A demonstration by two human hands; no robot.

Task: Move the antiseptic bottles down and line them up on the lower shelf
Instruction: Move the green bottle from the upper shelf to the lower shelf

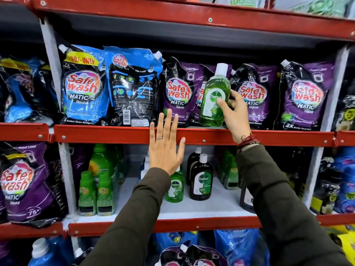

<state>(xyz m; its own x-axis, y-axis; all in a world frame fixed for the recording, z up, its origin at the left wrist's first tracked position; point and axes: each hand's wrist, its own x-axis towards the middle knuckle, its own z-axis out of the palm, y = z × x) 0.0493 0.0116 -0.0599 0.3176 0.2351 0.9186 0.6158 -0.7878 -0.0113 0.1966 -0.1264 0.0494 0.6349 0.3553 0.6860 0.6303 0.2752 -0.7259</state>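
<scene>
**shelf_newbie:** So where's this at? The right hand [233,112] has its fingers and thumb wrapped round the green antiseptic bottle [214,96], white cap up and tipped a bit to the right. The bottle's base is right at the lip of the upper shelf [107,133], in front of the purple detergent pouches [178,93]. Can't tell if it's lifted off yet or just resting there.

**aisle7_regular:** Yeah, and the left hand [165,145] is holding nothing, flat and spread out in front of the red shelf edge. Looks to me like it's just waiting or steadying.

**shelf_newbie:** How much is done then?

**aisle7_regular:** Partway, I'd guess. On the lower shelf [211,206] there's already a small green bottle [174,186] next to a brown bottle [200,178], another dark one behind it. The one in hand isn't down yet, and I don't see other antiseptic bottles left up top. After that, probably just straightening the row.
</scene>
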